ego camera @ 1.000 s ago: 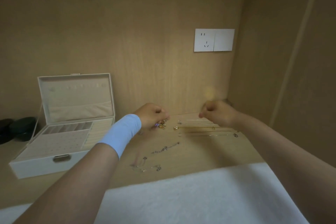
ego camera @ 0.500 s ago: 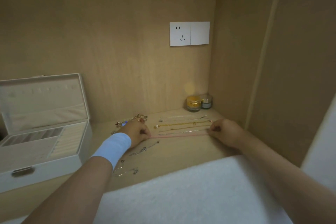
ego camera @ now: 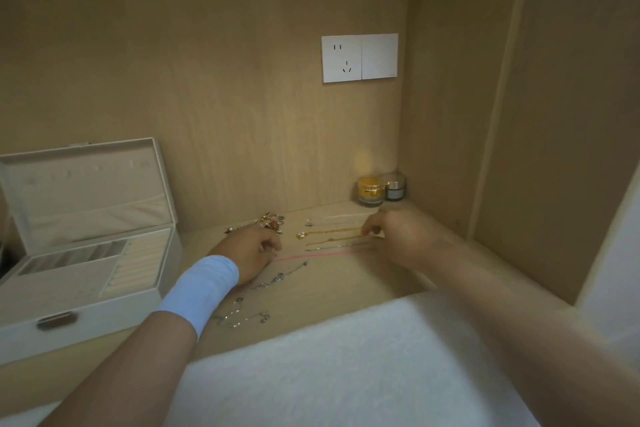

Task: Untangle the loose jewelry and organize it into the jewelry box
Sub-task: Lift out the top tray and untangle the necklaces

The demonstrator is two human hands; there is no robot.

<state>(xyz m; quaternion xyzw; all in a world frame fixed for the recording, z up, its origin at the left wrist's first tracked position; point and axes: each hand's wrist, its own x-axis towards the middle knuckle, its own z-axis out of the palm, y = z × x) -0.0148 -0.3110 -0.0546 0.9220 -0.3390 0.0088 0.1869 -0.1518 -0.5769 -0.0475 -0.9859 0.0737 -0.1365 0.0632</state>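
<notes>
An open white jewelry box (ego camera: 168, 274) stands at the left on the wooden shelf. My left hand (ego camera: 254, 251), with a blue wristband, grips the left end of a pink cord (ego camera: 311, 255) that lies straight towards my right hand (ego camera: 398, 236). The right hand's curled fingers sit at the right ends of a gold chain (ego camera: 329, 230) and thin silver chains (ego camera: 332, 243); what they pinch is hidden. A tangled pile of jewelry (ego camera: 272, 220) lies behind my left hand. Two silver bracelets (ego camera: 280, 277) (ego camera: 242, 314) lie nearer me.
A gold jar (ego camera: 370, 189) and a small dark jar (ego camera: 394, 188) stand in the back right corner. A white wall socket (ego camera: 358, 57) is above them. White cloth (ego camera: 346, 364) covers the near edge. Wooden walls close in the back and right.
Both hands came down from the tangled pile and laid the pink cord straight below the chains. My right hand has since shifted up towards the gold chain's end.
</notes>
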